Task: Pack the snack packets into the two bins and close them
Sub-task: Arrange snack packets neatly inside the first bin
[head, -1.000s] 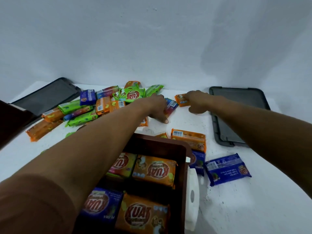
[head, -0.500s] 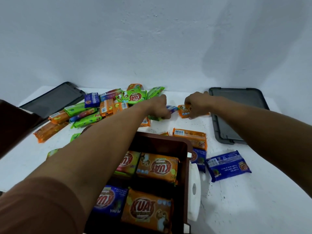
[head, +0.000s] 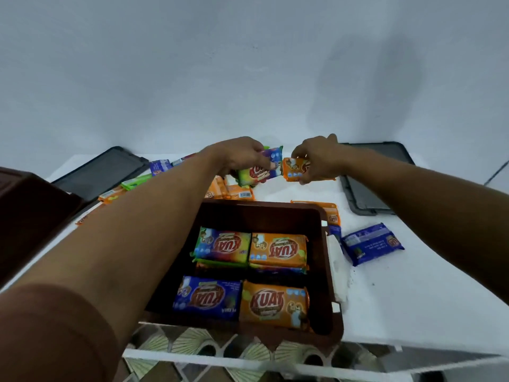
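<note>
A brown bin [head: 329, 274] stands open at the table's front edge with several KUAT snack packets [head: 278, 249] stacked inside. Above its far rim, my left hand [head: 237, 155] holds a green and purple packet [head: 261, 169] in the air. Beside it my right hand [head: 319, 158] holds an orange packet [head: 296, 169]. More loose packets [head: 132, 181] lie in a heap on the table behind my left arm, partly hidden. A second brown bin [head: 30, 213] shows at the left edge.
Two dark lids lie flat at the back: one at the left [head: 104, 169], one at the right [head: 374, 194]. A blue packet [head: 371, 242] and orange packets [head: 332, 210] lie right of the bin. The white table's front edge [head: 275, 359] is near, tiled floor below.
Both hands closed on packets at the back of the table and lifted them off it, toward the bin. The view has tilted down, showing the whole bin.
</note>
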